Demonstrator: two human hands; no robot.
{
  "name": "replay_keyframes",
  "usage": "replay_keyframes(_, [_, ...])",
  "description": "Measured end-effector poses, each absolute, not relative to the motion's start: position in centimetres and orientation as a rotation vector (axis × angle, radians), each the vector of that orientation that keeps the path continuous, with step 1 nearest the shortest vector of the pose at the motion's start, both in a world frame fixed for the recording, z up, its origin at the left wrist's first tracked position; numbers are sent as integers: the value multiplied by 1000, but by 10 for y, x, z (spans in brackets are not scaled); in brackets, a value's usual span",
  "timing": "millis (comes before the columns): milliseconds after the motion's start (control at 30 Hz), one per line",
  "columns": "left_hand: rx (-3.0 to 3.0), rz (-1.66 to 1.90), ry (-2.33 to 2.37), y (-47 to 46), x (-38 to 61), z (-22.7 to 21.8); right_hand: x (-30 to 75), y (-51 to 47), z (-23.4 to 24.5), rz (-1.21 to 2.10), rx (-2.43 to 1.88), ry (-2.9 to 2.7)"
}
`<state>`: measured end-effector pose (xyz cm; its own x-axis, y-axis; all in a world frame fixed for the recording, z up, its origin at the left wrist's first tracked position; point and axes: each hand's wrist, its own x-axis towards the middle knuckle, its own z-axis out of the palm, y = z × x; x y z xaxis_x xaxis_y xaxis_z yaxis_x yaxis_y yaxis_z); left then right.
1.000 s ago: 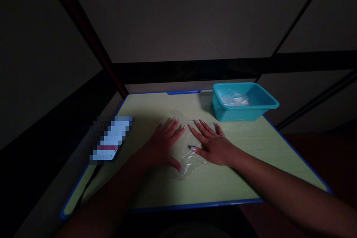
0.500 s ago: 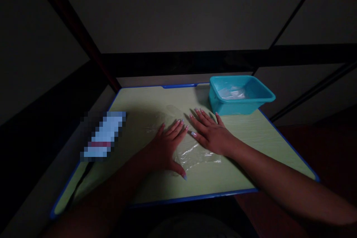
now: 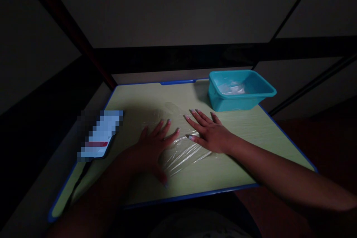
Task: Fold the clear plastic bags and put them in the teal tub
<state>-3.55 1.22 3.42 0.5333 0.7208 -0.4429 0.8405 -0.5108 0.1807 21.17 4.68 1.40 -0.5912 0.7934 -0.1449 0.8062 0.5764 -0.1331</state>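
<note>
A clear plastic bag [image 3: 182, 152] lies flat and wrinkled on the pale green table [image 3: 251, 134]. My left hand [image 3: 152, 145] presses flat on its left part, fingers spread and pointing away from me. On the bag's right part rests my right hand [image 3: 208, 130], also flat with fingers apart. Neither hand grips anything. The scene is dim.
A turquoise plastic tub [image 3: 240, 89] with clear plastic inside stands at the table's far right corner. A blurred phone-like object [image 3: 99, 134] lies at the left edge. Dark bars and walls surround the blue-rimmed table.
My left hand has slid leftward and toward me across the bag, and the plastic between the hands now shows more stretched wrinkles. The view has shifted slightly.
</note>
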Motion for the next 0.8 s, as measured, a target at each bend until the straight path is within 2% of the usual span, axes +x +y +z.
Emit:
replay_keyframes(100, [2410,-387,1263,12,-36,35,212,46,16,-238,1425,2748])
replay_keyframes(233, [2441,-52,1444,17,-31,33,213,42,22,-142,1445,2826])
replay_keyframes(333, [2489,96,1517,19,-25,29,214,35,26,-242,1317,2859])
replay_keyframes(500, [2498,-122,1241,19,-22,19,217,31,27,-504,1097,2761])
replay_keyframes(800, [2514,-239,1140,16,-30,15,225,39,34,-677,1076,2650])
